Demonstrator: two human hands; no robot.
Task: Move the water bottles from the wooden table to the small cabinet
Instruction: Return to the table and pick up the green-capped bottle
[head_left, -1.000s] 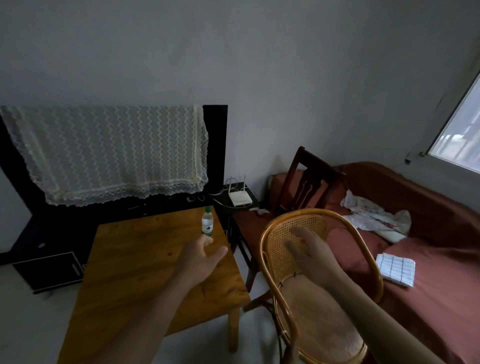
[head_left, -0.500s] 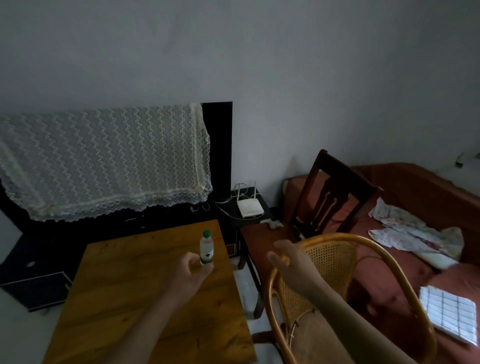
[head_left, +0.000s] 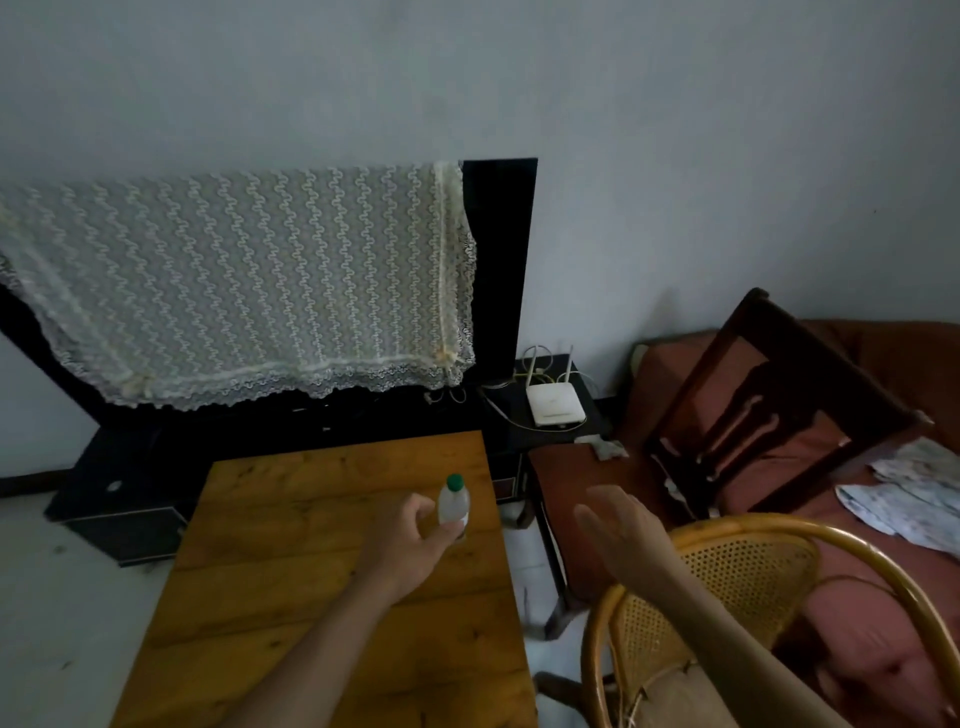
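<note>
A small clear water bottle (head_left: 453, 500) with a green cap stands upright near the far right edge of the wooden table (head_left: 291, 597). My left hand (head_left: 410, 543) reaches over the table and wraps the bottle's lower half: the thumb lies on its base and the fingers curl at its left side. My right hand (head_left: 621, 532) hovers flat with its fingers apart and holds nothing, between the table and the rattan chair (head_left: 727, 566). A small black cabinet (head_left: 504, 421) stands behind the table's far right corner, with a white router (head_left: 555, 405) on top.
A low black TV stand (head_left: 124, 499) and a screen draped in a lace cloth (head_left: 234, 286) stand behind the table. To the right a dark wooden chair (head_left: 779, 395) stands before a red-covered bed (head_left: 883, 597) strewn with cloths. Pale floor shows on the left.
My view has drawn nearer and turned left. My left hand went from just short of the bottle to closing around its lower half. The right hand shifted left, off the rattan chair's back.
</note>
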